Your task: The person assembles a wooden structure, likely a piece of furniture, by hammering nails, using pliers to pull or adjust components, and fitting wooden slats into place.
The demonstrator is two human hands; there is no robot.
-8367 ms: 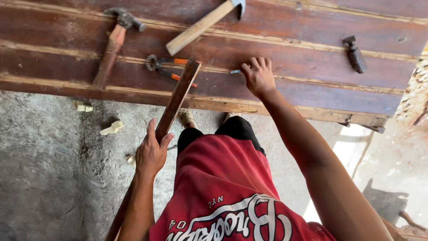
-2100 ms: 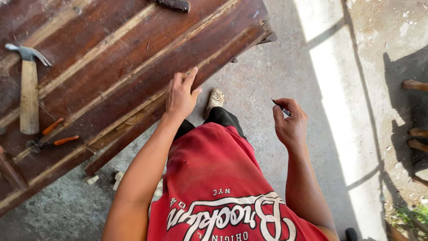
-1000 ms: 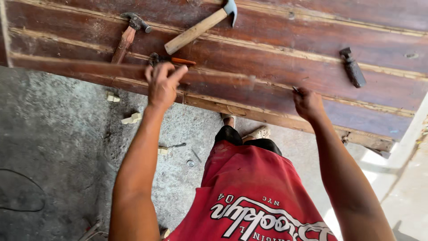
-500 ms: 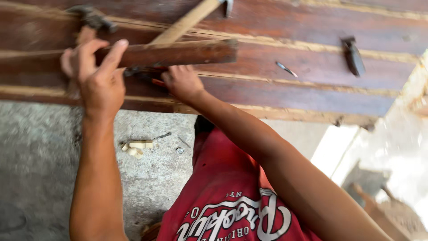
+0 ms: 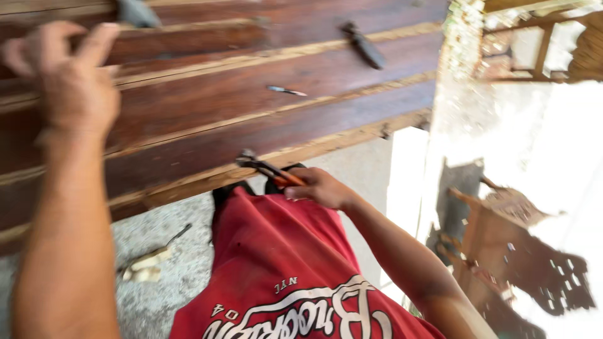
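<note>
My left hand (image 5: 72, 78) rests at the upper left on a dark wooden slat (image 5: 188, 39) lying across the brown plank table (image 5: 264, 125), fingers curled over it. My right hand (image 5: 320, 187) is close to my red shirt, below the table's near edge, and grips orange-handled pliers (image 5: 267, 169) whose metal jaws point up-left toward the edge. A small metal piece (image 5: 286, 91) lies on the planks in the middle.
A dark tool (image 5: 363, 45) lies on the far planks and a hammer head (image 5: 137, 11) shows at the top edge. Wood scraps (image 5: 147, 263) sit on the concrete floor at lower left. Wooden furniture (image 5: 496, 226) stands in sunlight at right.
My right hand has left the tabletop and come back toward my body with the orange-handled pliers in it. The view has swung right. My left hand stays on the slat.
</note>
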